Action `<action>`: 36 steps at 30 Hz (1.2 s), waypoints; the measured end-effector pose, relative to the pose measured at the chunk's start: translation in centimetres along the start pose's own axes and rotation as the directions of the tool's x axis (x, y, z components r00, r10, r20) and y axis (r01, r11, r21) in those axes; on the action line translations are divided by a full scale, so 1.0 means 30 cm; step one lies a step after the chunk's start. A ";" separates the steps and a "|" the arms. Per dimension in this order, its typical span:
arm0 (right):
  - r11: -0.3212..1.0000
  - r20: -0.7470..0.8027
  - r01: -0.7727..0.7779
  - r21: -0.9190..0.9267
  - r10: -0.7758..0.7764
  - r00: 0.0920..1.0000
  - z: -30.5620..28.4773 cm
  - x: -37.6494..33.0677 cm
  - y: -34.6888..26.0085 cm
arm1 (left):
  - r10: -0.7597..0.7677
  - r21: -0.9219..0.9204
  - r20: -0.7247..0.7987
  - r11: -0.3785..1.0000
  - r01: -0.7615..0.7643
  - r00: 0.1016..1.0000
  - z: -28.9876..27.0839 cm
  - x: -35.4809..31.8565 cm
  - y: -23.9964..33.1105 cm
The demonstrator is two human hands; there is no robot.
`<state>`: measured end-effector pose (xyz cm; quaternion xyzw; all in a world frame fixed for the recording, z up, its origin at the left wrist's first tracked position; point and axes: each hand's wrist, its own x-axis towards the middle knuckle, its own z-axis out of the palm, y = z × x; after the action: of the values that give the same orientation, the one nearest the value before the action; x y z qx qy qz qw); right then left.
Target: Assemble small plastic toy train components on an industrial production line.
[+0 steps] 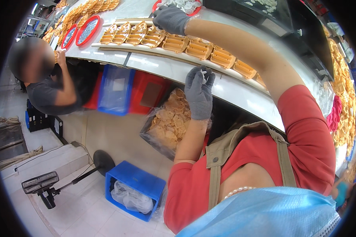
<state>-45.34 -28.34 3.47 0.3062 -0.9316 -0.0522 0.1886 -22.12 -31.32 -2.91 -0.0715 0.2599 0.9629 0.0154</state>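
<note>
My left hand [200, 93], in a grey knitted glove, is raised at the near edge of the table. Its fingers pinch a small white plastic part [204, 76]. Farther off, my right hand [171, 19], gloved the same way, reaches over a row of orange plastic housings [174, 43]. Its fingers are bent down at the far side of the row; what they hold, if anything, is hidden. The housings sit side by side along pale rails [142, 47]. Just beyond my right hand, a red tray [199, 8] carries several white parts.
Two red trays [80, 39] of small metal pieces stand at the far left, near more orange housings. A co-worker [55, 83] sits there. Below the table are a lined bin of orange parts [168, 120] and blue and red crates. A fan [43, 185] and blue box [136, 177] stand on the floor.
</note>
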 end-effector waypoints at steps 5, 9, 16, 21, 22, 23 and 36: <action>0.998 0.072 -0.049 0.047 0.045 0.996 -0.037 -0.003 0.000 | 0.011 0.007 0.000 1.000 -0.011 1.000 0.000 0.000 0.000; 0.954 0.190 -0.114 0.277 0.062 0.980 -0.036 0.000 0.015 | 0.023 0.015 -0.008 1.000 -0.022 1.000 0.008 0.001 -0.002; 0.933 0.154 -0.102 0.346 0.051 0.987 -0.026 0.005 -0.008 | 0.044 0.025 0.003 0.999 -0.044 0.999 -0.001 0.008 -0.018; 0.912 0.189 -0.148 0.382 0.080 0.979 -0.033 0.000 -0.031 | 0.049 0.041 0.007 0.998 -0.049 0.999 -0.003 0.005 -0.014; 0.911 0.190 -0.149 0.385 0.080 0.979 -0.034 0.004 -0.028 | 0.049 0.029 0.006 0.998 -0.049 0.999 -0.004 0.005 -0.013; 0.895 0.230 -0.178 0.410 0.088 0.969 -0.030 0.010 -0.011 | 0.046 0.030 0.005 0.998 -0.046 0.999 -0.002 0.006 -0.014; 0.653 0.148 -0.072 0.754 -0.062 0.987 -0.216 -0.248 -0.021 | -0.006 -0.088 0.027 0.996 0.008 1.000 -0.001 -0.004 0.001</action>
<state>-36.98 -24.34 6.94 0.3490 -0.8815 0.3165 -0.0313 -22.01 -31.34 -2.90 -0.0600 0.2167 0.9742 0.0191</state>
